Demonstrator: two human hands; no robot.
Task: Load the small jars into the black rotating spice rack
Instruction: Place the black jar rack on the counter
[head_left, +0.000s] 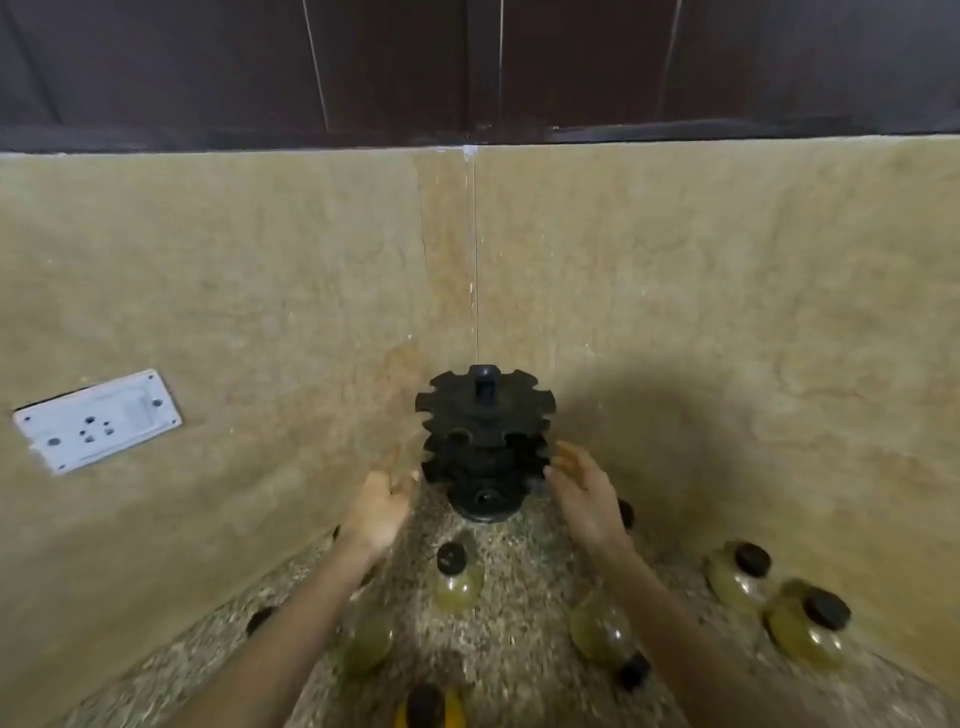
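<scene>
Empty-handed, we hold both palms apart, fingers loose: left hand (382, 506) at 9 o'clock of the black spice rack (485, 441), right hand (582, 493) at 3 o'clock; blur hides whether fingertips touch it. It stands upright in the corner of the speckled counter (514, 597), no jar showing in its slots. Our nearest jar (457, 579) sits at 6 o'clock of the rack, between our forearms, closer to the left hand, standing on end, black cap up. Other jars (810, 629) scatter from 4 to 8 o'clock.
</scene>
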